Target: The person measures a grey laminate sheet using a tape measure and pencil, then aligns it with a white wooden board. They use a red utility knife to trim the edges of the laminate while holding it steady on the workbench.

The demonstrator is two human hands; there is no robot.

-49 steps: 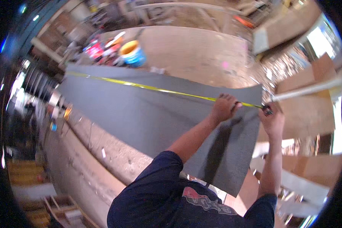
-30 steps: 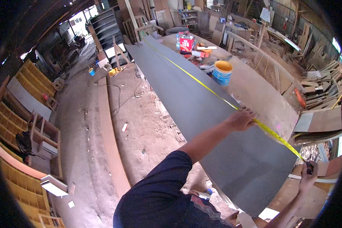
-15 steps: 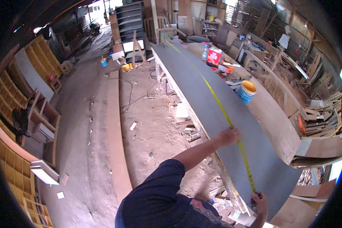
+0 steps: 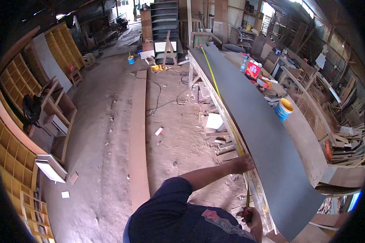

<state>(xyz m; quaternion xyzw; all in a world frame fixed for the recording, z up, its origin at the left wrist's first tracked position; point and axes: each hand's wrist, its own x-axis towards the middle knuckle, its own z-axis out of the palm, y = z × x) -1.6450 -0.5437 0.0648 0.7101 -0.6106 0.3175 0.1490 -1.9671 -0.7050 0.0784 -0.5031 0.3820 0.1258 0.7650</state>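
Observation:
A yellow tape measure blade (image 4: 213, 81) runs from the far end of a long dark grey sheet (image 4: 267, 146) toward me, along the sheet's left edge. My left hand (image 4: 242, 163) is closed on the blade at that edge. Lower down, close to my body, my right hand (image 4: 253, 220) grips the tape measure's case (image 4: 243, 214), which shows only in part between the fingers. The sheet lies on a long wooden bench (image 4: 227, 117), with its near corner reaching past my right hand.
A blue and yellow bucket (image 4: 284, 110), a red can (image 4: 253, 69) and a plastic bottle (image 4: 243, 65) stand right of the sheet. Offcuts (image 4: 215, 121) lie under the bench. A long brown board (image 4: 138, 137) lies on the dirt floor; yellow shelving (image 4: 18, 77) lines the left.
Both hands have moved left with the tape, from the middle of the grey sheet to its left edge. The blade now runs along that edge. The whole view has also shifted.

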